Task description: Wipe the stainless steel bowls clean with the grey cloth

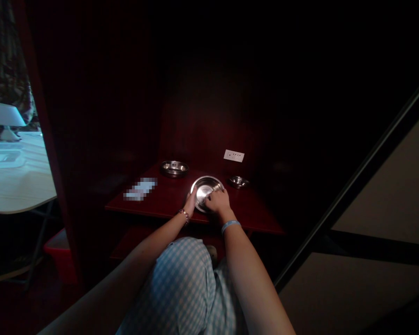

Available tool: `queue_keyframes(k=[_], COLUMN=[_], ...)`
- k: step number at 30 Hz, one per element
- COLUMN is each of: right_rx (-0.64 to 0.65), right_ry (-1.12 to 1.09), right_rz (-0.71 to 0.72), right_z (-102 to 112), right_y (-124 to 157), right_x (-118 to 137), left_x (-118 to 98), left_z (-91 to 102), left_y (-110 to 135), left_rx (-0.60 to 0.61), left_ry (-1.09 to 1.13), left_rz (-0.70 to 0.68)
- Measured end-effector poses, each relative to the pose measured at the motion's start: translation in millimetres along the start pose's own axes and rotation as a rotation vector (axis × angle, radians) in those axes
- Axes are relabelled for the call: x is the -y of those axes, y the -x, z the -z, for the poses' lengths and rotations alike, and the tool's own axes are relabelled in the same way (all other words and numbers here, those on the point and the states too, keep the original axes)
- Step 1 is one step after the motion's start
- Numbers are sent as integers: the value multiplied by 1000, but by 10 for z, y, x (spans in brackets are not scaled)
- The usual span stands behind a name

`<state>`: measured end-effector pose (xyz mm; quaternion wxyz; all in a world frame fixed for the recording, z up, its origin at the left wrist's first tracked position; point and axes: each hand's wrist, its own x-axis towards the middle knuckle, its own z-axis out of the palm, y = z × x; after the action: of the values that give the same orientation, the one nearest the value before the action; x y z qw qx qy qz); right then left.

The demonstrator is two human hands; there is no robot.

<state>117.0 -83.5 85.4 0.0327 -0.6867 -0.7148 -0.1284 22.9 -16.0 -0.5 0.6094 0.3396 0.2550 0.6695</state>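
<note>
A shiny steel bowl (pixel 206 186) is tilted toward me on a dark red desk (pixel 258 211). My left hand (pixel 191 203) cups its left rim, fingers wrapped round the edge. My right hand (pixel 218 202) rests at the bowl's lower right, fingers curled and pressed inside it; whether they hold anything small is hidden. A beaded bracelet is on my left wrist, a light blue band on my right.
A second steel bowl (pixel 174 168) sits at the back left of the desk, a smaller one (pixel 239 182) at the right. A white socket plate (pixel 233 155) is on the back panel. A pale table (pixel 17 177) stands at far left, a red tub (pixel 59 253) below it.
</note>
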Motion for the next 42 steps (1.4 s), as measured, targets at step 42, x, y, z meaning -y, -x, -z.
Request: queue_keyframes(k=[42], right_rx=[203], right_ry=[-561], right_rz=[-86], right_z=[-225], right_y=[-56], right_x=[-173], left_x=[-37], left_z=[8], left_y=[32], left_rx=[42], left_ry=[-72], left_rz=[-18])
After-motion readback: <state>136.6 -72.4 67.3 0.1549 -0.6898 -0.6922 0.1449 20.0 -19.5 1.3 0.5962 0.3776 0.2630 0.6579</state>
